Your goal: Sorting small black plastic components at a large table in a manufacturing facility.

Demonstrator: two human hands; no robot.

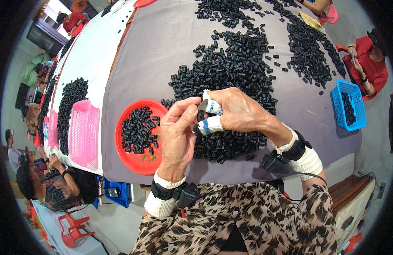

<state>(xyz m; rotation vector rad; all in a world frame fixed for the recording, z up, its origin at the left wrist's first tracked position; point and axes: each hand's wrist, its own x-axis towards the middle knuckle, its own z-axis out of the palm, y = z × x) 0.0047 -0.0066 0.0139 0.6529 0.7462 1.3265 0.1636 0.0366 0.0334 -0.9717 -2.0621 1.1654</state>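
My left hand [178, 142] pinches a small black cylindrical piece [200, 115] between thumb and fingers. Closed around a short flat metal blade [202, 104], my right hand [242, 108] brings it up against that piece; the blade's grip is hidden in my fingers. White wraps with blue print [211, 125] cover the right thumb and a finger. Beneath both hands spreads a large heap of similar black pieces [230, 63]. Left of my left hand stands a round red basin [122, 156] holding more of them.
The grey table cloth [149, 55] carries another black heap [307, 55] at right. A blue basket [360, 106] stands by the right edge, near a person in red [372, 63]. Pink baskets [83, 136] stand on the white-covered table at left, where other people sit.
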